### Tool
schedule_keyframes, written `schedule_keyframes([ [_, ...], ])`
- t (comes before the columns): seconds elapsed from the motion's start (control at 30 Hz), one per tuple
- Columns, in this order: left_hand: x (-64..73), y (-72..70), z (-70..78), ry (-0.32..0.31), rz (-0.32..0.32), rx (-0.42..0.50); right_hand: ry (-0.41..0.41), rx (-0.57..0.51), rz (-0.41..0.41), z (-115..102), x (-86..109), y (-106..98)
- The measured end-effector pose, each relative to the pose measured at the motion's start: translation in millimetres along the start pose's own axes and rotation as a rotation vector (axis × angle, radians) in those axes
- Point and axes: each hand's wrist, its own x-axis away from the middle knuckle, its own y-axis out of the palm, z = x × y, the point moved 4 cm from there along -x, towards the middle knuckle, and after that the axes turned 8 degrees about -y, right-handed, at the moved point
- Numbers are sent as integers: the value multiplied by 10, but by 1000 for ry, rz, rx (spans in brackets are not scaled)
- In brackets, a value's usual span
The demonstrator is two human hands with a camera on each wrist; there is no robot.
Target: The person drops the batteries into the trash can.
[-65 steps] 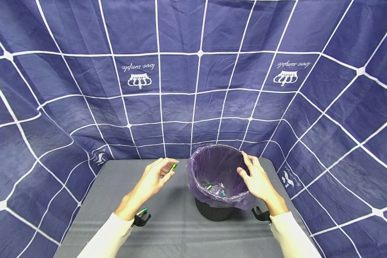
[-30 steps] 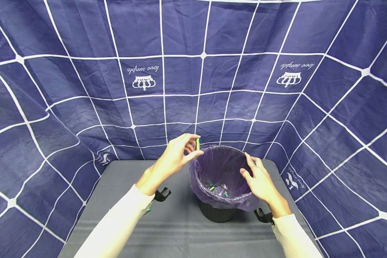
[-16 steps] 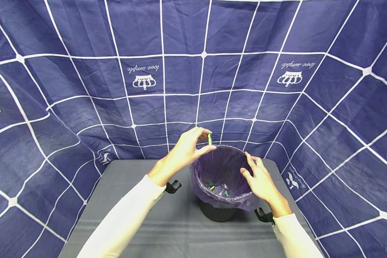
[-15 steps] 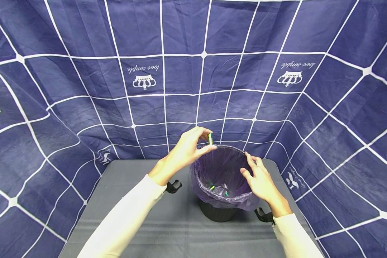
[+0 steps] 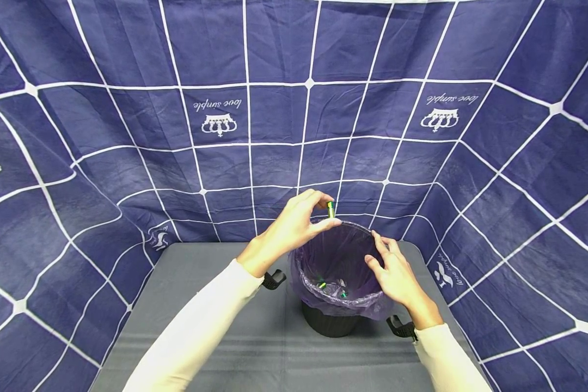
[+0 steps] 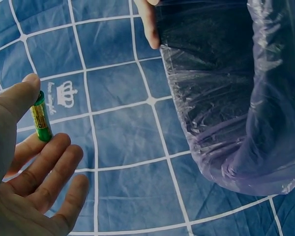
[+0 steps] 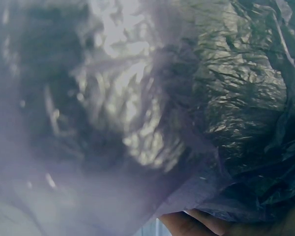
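Observation:
In the head view my left hand (image 5: 301, 220) pinches a green and gold battery (image 5: 330, 209) between thumb and fingers, over the far left rim of a black trash can (image 5: 332, 322). The left wrist view shows that battery (image 6: 41, 117) held by its two ends, the other fingers spread loosely. A purple bag (image 5: 355, 256) lines the can and folds over its rim. My right hand (image 5: 394, 272) holds the can's right rim, thumb on the inner side, fingers at the outside. Inside the bag lie a yellow-green battery (image 5: 322, 285) and a teal-ended one (image 5: 343, 294).
The can stands on a grey table (image 5: 215, 348). A dark blue cloth (image 5: 269, 114) with white grid lines hangs behind and at both sides. Black wrist mounts (image 5: 274, 280) sit under both wrists. In the right wrist view, crumpled bag film (image 7: 132, 98) fills most of the picture.
My left hand has carried the battery up and rightward from above the table to over the can's rim. The left sleeve now covers a battery seen earlier on the table. The right hand stays put.

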Motion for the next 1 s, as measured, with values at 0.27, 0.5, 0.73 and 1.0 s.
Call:
schedule_keyframes([
  [0.27, 44, -12, -30, -62, -47, -14, 2, -8, 0, -14, 6, 4],
  [0.5, 146, -64, -107, -89, -42, -42, 0, -8, 6, -31, 5, -7],
  [0.73, 260, -132, -192, -109, -27, -65, -4, -4, 7, -38, 7, -6],
  [1.0, 393, -214, -310, -123, -9, -65, -2, -6, 5, -34, 13, -10],
])
